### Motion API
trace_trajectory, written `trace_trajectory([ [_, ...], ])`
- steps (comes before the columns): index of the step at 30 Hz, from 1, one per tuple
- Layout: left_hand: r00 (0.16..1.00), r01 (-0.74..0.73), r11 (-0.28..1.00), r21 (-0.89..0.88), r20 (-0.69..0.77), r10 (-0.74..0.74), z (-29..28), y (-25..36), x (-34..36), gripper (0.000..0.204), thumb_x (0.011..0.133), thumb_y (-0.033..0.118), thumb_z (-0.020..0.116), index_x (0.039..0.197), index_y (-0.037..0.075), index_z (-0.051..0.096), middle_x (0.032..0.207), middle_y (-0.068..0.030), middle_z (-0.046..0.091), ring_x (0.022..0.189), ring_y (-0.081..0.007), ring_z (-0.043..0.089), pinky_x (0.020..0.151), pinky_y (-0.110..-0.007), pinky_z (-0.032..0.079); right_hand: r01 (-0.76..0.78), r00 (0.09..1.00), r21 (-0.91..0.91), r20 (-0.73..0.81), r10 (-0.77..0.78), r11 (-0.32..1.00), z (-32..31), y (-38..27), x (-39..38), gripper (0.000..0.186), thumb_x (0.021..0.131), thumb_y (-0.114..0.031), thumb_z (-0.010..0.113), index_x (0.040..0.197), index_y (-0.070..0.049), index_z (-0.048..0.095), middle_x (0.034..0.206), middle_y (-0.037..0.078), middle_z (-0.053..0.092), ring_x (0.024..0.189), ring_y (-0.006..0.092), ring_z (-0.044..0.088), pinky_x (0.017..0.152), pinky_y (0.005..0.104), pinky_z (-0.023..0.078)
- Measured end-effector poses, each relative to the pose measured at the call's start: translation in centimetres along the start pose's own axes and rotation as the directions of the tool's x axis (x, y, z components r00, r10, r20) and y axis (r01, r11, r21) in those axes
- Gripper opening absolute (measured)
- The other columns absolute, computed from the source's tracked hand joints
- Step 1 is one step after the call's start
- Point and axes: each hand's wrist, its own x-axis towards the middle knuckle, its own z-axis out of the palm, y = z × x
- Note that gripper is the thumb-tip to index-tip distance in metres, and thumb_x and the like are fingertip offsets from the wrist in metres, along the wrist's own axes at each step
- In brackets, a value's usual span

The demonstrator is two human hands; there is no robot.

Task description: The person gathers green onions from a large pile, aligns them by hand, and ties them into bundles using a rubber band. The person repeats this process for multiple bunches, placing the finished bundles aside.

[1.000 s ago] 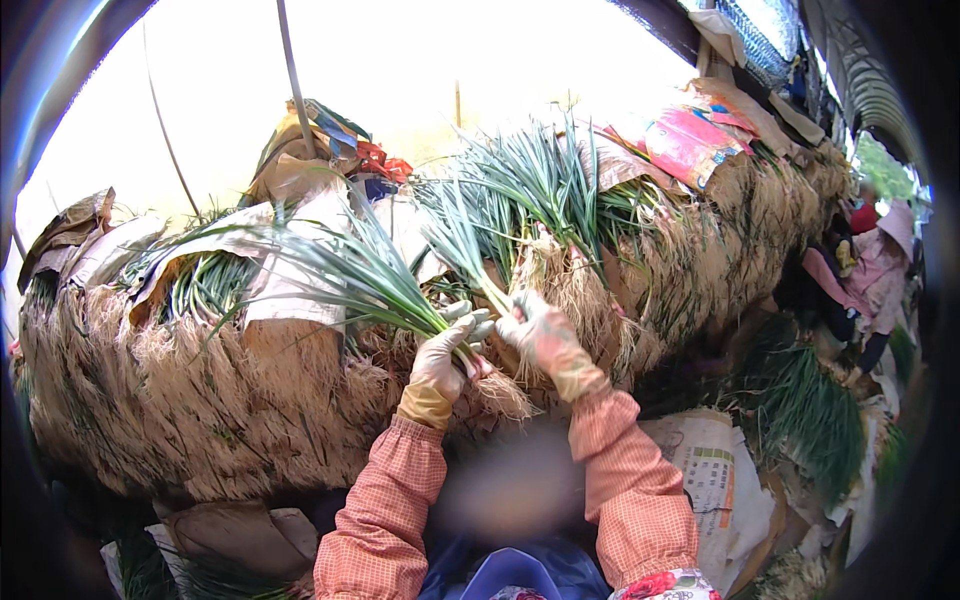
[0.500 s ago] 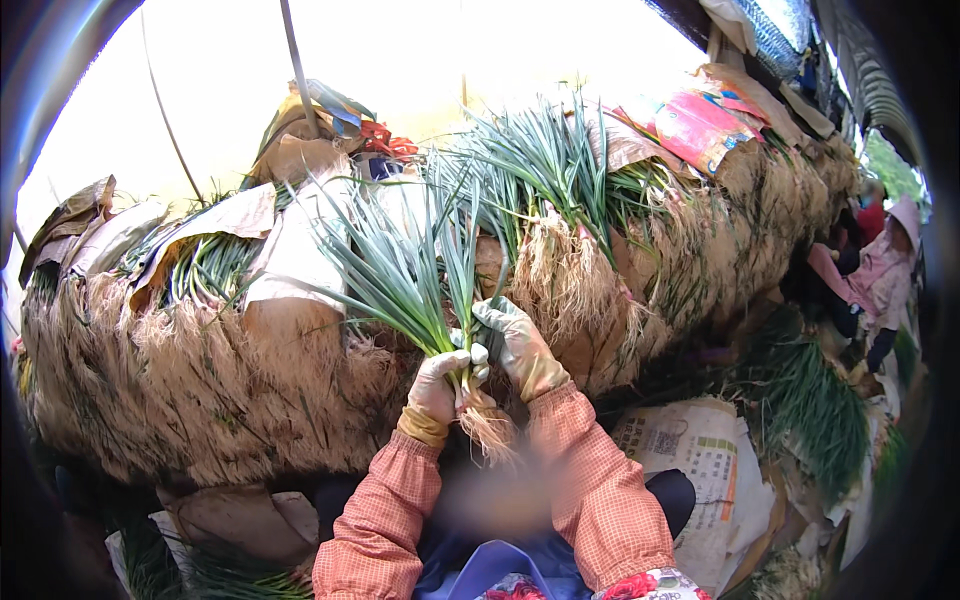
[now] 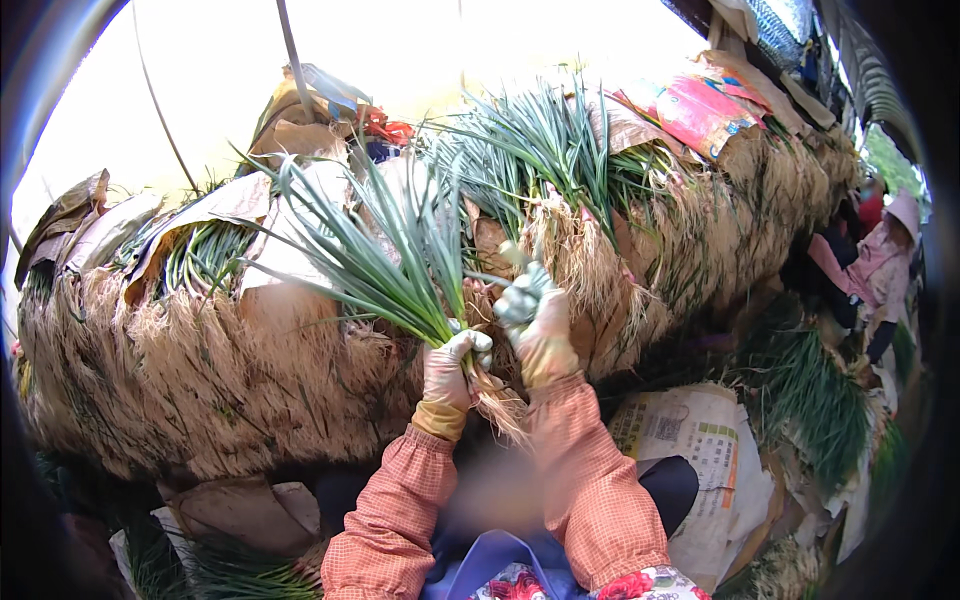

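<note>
My left hand [image 3: 455, 365], in a pale glove with a yellowish cuff, is closed round the lower stems of a bunch of spring onions [image 3: 405, 285]. The green leaves fan up and to the left, while the pale roots hang below the fist. Just right of the bunch, my right hand [image 3: 538, 320], gloved too, is raised with its fingers curled in. Motion blurs those fingers, and whatever they may hold cannot be made out. Behind the hands, another heap of spring onions [image 3: 560, 150] lies on the bank, its roots toward me.
A long stacked bank of rooted spring onions [image 3: 200, 390] runs across in front, partly covered with paper sheets [image 3: 305, 230]. At lower right are a printed paper sack [image 3: 700, 460] and more green onions [image 3: 815, 400]. Another person in pink [image 3: 885, 265] is at far right.
My right hand has come away from the stems, its fingers curling in. My left hand has shifted slightly right, still gripping the bunch, whose leaves lean further left.
</note>
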Motion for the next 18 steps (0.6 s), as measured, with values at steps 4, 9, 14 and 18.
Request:
trace_trajectory([
  [4, 0.995, -0.079, 0.996, 0.042, 0.069, 0.076, 1.6, 1.5, -0.6, 0.021, 0.089, 0.008, 0.064, 0.104, -0.005, 0.062, 0.093, -0.0115, 0.068, 0.074, -0.0182, 0.064, 0.070, -0.030, 0.058, 0.249, 0.968, -0.338, 0.068, -0.241, 0.907, -1.0, -5.8, -1.3, 0.037, 0.096, -0.035, 0.058, 0.114, -0.002, 0.061, 0.063, -0.004, 0.051, 0.046, 0.0027, 0.039, 0.040, 0.0191, 0.032],
  [9, 0.975, 0.168, 0.986, 0.011, 0.144, -0.168, 2.3, 1.6, 0.3, 0.019, 0.092, 0.008, 0.059, 0.101, -0.007, 0.064, 0.093, -0.0135, 0.069, 0.079, -0.0224, 0.066, 0.074, -0.035, 0.056, 0.494, 0.839, -0.839, 0.529, 0.129, 0.227, -5.9, -1.9, -6.1, 0.048, 0.087, -0.025, 0.074, 0.124, -0.001, 0.056, 0.098, 0.013, 0.071, 0.069, 0.0142, 0.063, 0.066, 0.0281, 0.052],
  [14, 0.981, 0.178, 0.968, 0.175, -0.113, -0.159, 2.5, 1.8, 0.1, 0.014, 0.091, 0.011, 0.063, 0.094, -0.003, 0.063, 0.078, -0.0140, 0.069, 0.050, -0.0222, 0.064, 0.034, -0.030, 0.048, 0.470, 0.816, -0.881, 0.458, 0.353, 0.058, -5.0, -3.9, -6.1, 0.029, 0.088, -0.020, 0.072, 0.107, 0.000, 0.063, 0.092, 0.005, 0.066, 0.085, 0.0143, 0.059, 0.078, 0.0307, 0.049],
  [18, 0.975, 0.222, 0.949, 0.226, -0.056, -0.214, 3.1, 1.3, -0.1, 0.024, 0.090, 0.017, 0.063, 0.109, 0.003, 0.057, 0.068, -0.0117, 0.065, 0.046, -0.0238, 0.062, 0.032, -0.032, 0.047, 0.209, 0.795, -0.929, 0.343, 0.500, 0.305, -6.3, -4.8, -4.6, 0.015, 0.091, -0.015, 0.068, 0.099, -0.003, 0.064, 0.080, -0.004, 0.062, 0.075, 0.0047, 0.052, 0.068, 0.0237, 0.045],
])
